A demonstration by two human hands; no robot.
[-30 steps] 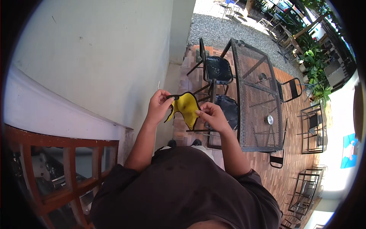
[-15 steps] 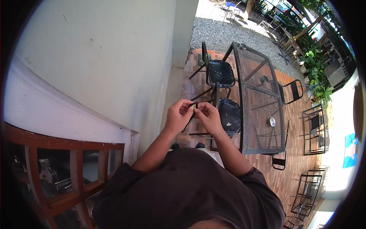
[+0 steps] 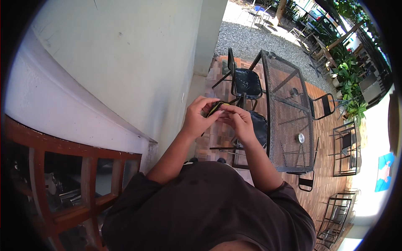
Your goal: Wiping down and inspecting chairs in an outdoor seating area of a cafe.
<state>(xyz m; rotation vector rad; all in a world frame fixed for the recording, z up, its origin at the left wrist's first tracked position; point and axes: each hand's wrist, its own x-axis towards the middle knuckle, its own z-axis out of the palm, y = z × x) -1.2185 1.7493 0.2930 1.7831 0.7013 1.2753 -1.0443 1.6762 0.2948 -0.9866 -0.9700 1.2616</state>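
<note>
Black-and-yellow strip of soft, folded material (image 3: 215,108) held in mid-air between two bare hands, touching both. The left hand (image 3: 197,119) pinches its left side, the right hand (image 3: 240,122) its right; its visible length slants up rightward, partly finger-covered.

the person wears a loose, dark brownish short-sleeved shirt (image 3: 205,201) and dark shoes (image 3: 221,160).

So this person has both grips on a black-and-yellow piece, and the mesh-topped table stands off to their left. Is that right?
Not quite: the head view shows the mesh-topped table to the person's right, not left. The rest holds: the left grip and the right grip are both on the black-and-yellow piece.
</note>
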